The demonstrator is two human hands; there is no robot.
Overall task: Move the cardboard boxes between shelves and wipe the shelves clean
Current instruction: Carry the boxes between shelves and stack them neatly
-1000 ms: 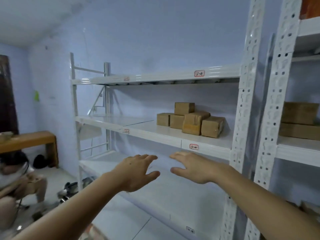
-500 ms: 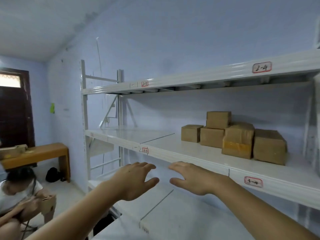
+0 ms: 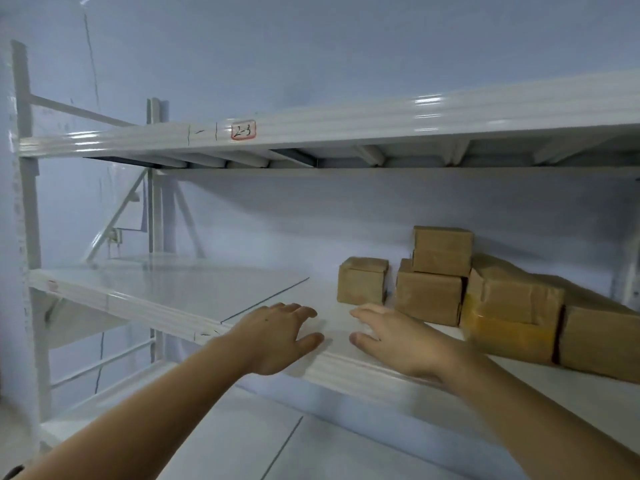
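Several brown cardboard boxes stand grouped on the right part of the white middle shelf (image 3: 166, 292). The leftmost is a small box (image 3: 362, 280); beside it a larger box (image 3: 428, 296) carries another box (image 3: 442, 250) on top. A box with yellow tape (image 3: 512, 316) and one more box (image 3: 602, 337) sit nearer the front edge. My left hand (image 3: 273, 336) and my right hand (image 3: 394, 337) reach side by side over the shelf's front edge, fingers straight, holding nothing. The right hand's fingertips are just short of the small box.
A top shelf (image 3: 346, 126) labelled 2-3 hangs close above the boxes. A lower shelf (image 3: 221, 445) lies beneath my arms. White uprights (image 3: 26, 202) and a diagonal brace stand at the left, with the pale blue wall behind.
The view has closed in on the middle shelf and shifted left. Both hands have risen from below the shelf edge to over its front, nearer the boxes, still empty.
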